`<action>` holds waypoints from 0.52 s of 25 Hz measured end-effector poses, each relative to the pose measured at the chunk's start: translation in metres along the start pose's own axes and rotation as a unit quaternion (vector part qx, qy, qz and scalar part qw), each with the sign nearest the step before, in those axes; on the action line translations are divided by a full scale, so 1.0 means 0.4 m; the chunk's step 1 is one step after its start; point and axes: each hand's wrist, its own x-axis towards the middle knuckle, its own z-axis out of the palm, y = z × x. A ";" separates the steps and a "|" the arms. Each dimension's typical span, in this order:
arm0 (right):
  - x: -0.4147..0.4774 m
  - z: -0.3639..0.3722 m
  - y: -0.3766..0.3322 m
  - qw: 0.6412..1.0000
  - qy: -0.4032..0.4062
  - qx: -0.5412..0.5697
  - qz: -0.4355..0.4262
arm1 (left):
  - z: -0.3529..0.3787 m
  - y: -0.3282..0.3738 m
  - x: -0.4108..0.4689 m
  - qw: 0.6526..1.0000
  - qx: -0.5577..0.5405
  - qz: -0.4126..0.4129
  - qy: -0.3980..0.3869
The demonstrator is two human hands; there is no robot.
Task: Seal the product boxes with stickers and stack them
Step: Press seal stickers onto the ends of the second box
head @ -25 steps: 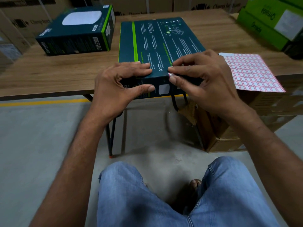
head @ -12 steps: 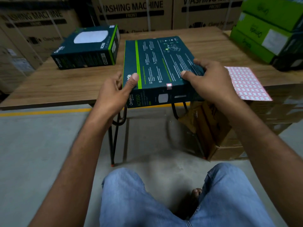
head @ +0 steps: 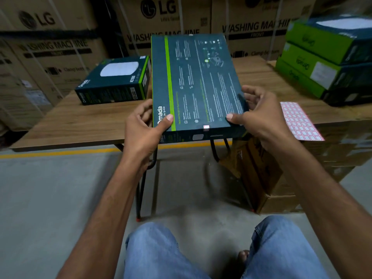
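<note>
I hold a dark teal product box (head: 193, 83) with a green stripe, lifted off the wooden table (head: 80, 121) and tilted up at its far end. A small red-and-white sticker (head: 206, 128) wraps over its near edge. My left hand (head: 145, 127) grips the near left corner, thumb on top. My right hand (head: 259, 117) grips the near right corner, thumb on top and fingers along the side. A pink sticker sheet (head: 298, 121) lies on the table to the right. A second teal box (head: 116, 81) lies flat at the back left.
Green and teal product boxes (head: 326, 63) are stacked at the table's right end. Large brown washing-machine cartons (head: 60, 49) line the wall behind. Cardboard boxes (head: 281, 178) stand on the floor under the table's right side. My knees in jeans are below.
Both hands left the sticker on the near edge and took the box by its near corners. The box has risen off the table and tilted upward.
</note>
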 end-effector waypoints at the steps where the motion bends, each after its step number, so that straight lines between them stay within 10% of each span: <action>1: 0.002 -0.003 -0.003 1.000 0.002 0.017 -0.001 | -0.003 0.005 0.008 1.000 0.002 0.009 0.009; 13: 0.078 0.019 -0.024 0.997 0.017 -0.039 -0.058 | -0.015 0.009 0.108 0.992 0.087 0.091 -0.002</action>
